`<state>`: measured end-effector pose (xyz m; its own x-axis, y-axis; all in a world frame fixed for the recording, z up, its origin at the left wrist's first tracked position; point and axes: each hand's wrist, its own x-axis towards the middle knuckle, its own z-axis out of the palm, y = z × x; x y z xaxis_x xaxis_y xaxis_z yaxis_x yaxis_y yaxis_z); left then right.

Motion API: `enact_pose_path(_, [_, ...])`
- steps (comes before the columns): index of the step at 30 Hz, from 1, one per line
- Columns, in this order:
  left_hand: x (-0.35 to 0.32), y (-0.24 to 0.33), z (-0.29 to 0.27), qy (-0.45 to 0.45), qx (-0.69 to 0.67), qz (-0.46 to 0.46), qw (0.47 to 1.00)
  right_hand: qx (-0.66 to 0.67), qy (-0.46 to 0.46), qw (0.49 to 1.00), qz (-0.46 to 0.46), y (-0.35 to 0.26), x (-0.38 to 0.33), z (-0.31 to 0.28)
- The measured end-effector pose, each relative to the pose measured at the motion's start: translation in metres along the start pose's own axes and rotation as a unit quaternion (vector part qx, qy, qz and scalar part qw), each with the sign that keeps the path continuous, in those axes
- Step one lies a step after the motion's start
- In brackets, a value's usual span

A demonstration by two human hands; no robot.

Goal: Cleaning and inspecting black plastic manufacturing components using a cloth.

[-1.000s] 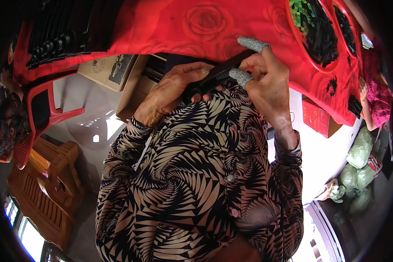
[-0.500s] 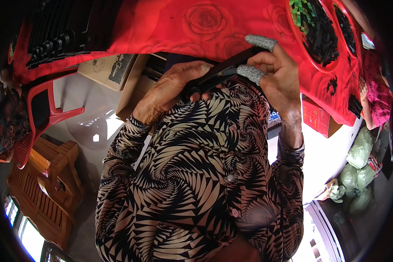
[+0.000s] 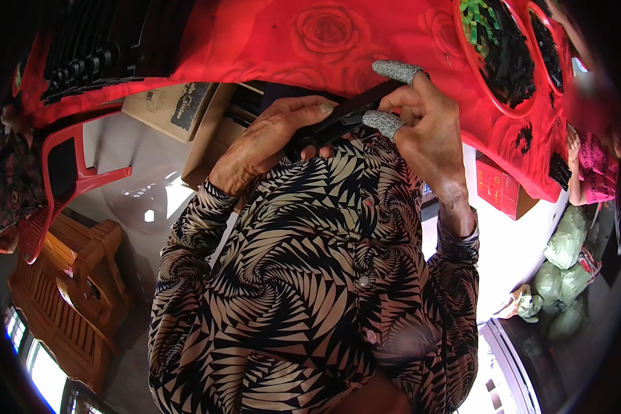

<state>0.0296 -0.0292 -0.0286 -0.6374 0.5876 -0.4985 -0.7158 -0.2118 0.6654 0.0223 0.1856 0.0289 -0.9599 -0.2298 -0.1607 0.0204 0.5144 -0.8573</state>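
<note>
A table under a red rose-printed cloth [image 3: 310,41] carries two round red trays [image 3: 462,65] filled with small black and green pieces. A stack of black parts [image 3: 90,52] lies at its left end.

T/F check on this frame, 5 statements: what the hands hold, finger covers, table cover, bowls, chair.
1. Both hands grip one long black flat strip. True.
2. The right hand has grey knitted finger cots on two fingers. True.
3. The left hand wears a full glove. False: it is bare.
4. The rose-patterned tablecloth is blue. False: it is red.
5. The round red bowl holds black and green pieces. True.
</note>
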Motion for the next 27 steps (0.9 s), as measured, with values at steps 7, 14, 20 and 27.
enact_pose_path(7, [-0.003, -0.004, 0.003, 0.005, -0.002, -0.003, 1.0, -0.037, 0.016, 0.999, -0.016, 0.002, -0.006, 0.004])
enact_pose_path(14, [-0.007, 0.002, 0.013, 0.029, 0.045, 0.019, 0.998, -0.04, 0.047, 0.998, -0.013, 0.002, -0.009, 0.01])
enact_pose_path(20, [-0.009, -0.02, 0.013, 0.146, 0.277, 0.141, 0.939, -0.077, 0.125, 0.987, -0.071, 0.009, -0.014, 0.024])
enact_pose_path(27, [-0.013, 0.0, 0.031, 0.14, 0.42, 0.177, 0.879, -0.094, 0.147, 0.98, -0.092, 0.014, -0.02, 0.033])
